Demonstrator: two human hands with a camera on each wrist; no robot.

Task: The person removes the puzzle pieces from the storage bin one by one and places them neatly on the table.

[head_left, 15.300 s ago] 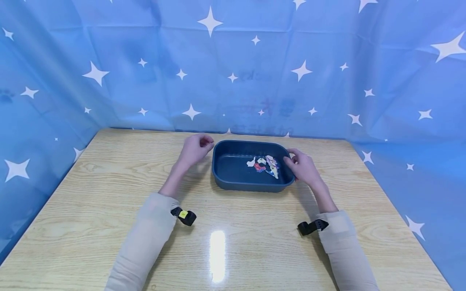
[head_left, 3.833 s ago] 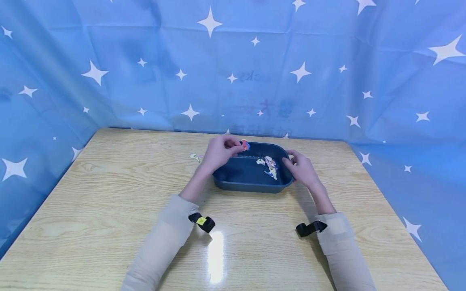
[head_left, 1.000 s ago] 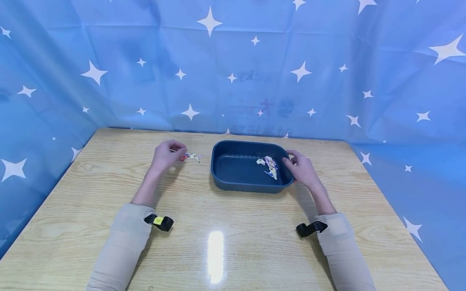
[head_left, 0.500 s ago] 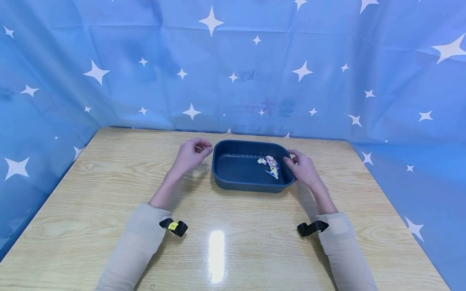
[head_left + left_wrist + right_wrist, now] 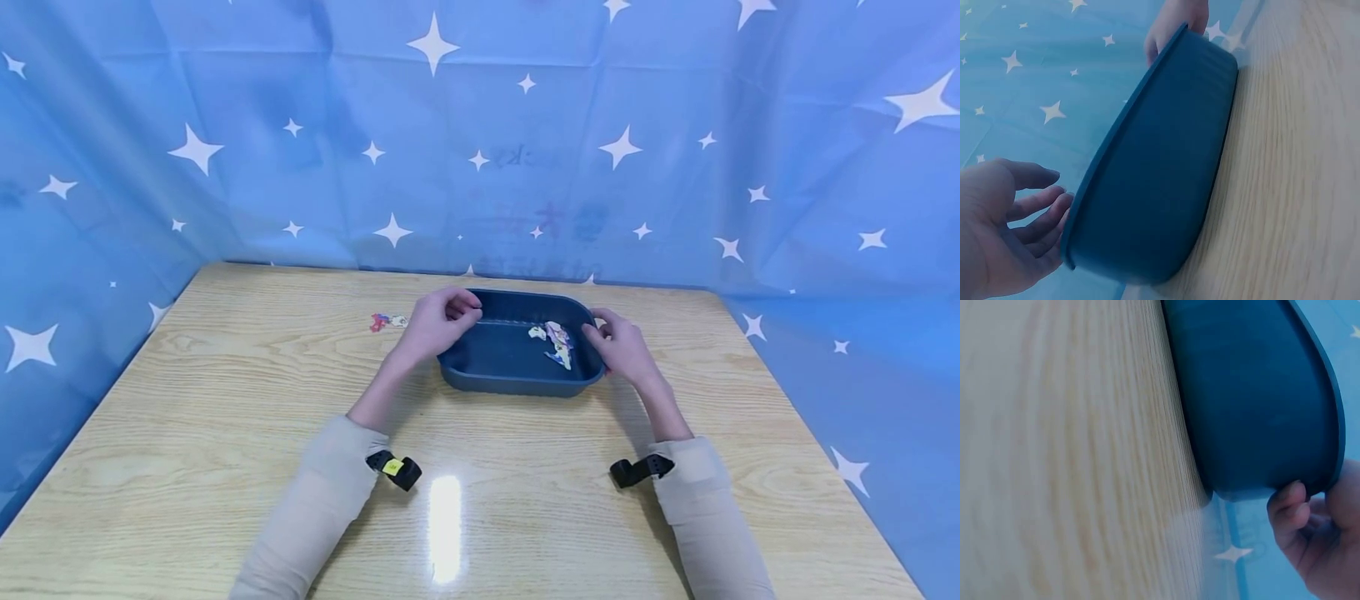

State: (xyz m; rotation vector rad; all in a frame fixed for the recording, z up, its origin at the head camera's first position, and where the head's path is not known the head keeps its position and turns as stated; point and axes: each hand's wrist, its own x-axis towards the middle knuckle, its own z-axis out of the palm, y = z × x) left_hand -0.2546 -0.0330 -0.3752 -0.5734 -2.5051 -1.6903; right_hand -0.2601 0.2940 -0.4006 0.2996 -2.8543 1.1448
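"As you look forward, a blue curtain (image 5: pixel 337 192) with white stars spans your view, beyond the far edge of a wooden table (image 5: pixel 525 467)."

"And your pale sleeves (image 5: pixel 307 508) reach over that table's near edge, towards a dark blue box (image 5: pixel 517 387). Where do you have it?"

"You have it close to the table's far edge, a little right of the middle, its long sides running roughly along that edge and its base on the wood."

"How is your grip?"

"Your right hand (image 5: pixel 622 340) grasps the box's right end, thumb over the rim, fingers against the outer wall. Your left hand (image 5: pixel 442 321) is at the opposite end, fingers loosely bent and holding nothing; I cannot tell whether its fingertips touch the rim."

"You also wear a black camera (image 5: pixel 408 475) on each wrist, the left strap bearing a yellow label (image 5: pixel 393 467). And your smallest things?"

"Inside the box, near its right end, you have a multicoloured cutout (image 5: pixel 558 343), one or several overlapping, I cannot tell, with a small whitish cutout (image 5: pixel 537 332) just left of it. On the table, left of the box and near the far edge, lies a pale cutout (image 5: pixel 398 321), partly behind your left hand, with a red-and-blue cutout (image 5: pixel 378 323) just beside it."
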